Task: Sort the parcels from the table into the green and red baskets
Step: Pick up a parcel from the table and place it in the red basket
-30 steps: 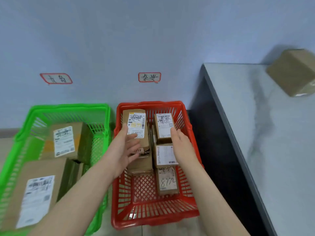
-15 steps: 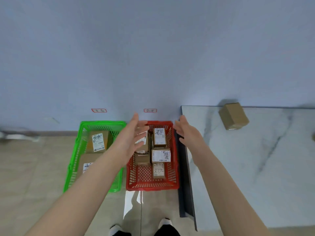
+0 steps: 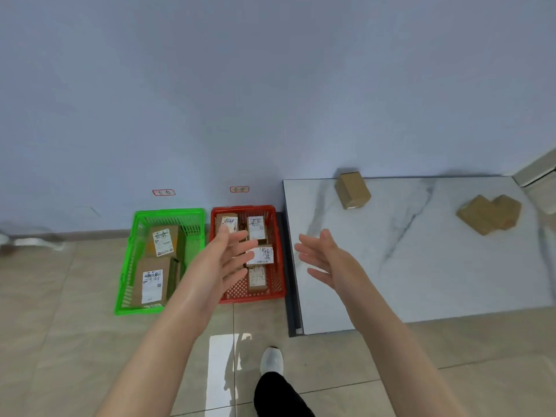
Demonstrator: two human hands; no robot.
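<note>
The red basket [image 3: 279,254] stands on the floor against the wall and holds several small labelled cardboard parcels [image 3: 257,227]. To its left, the green basket [image 3: 132,254] holds two larger labelled parcels [image 3: 162,242]. My left hand [image 3: 228,260] hovers open in front of the red basket, hiding part of it, and holds nothing. My right hand [image 3: 325,257] is open and empty over the left edge of the white marble table [image 3: 421,266]. On that table lie a brown parcel [image 3: 352,189] at the back and two more brown parcels [image 3: 489,213] at the right.
Two red-framed paper labels [image 3: 239,189] are stuck on the wall above the baskets. The table's dark side edge [image 3: 289,281] runs right next to the red basket. My foot in a white shoe [image 3: 271,360] stands on the tiled floor.
My hands left the parcels in the red basket and rose, both empty. My view has pulled back and turned right, so the table and its parcels now show.
</note>
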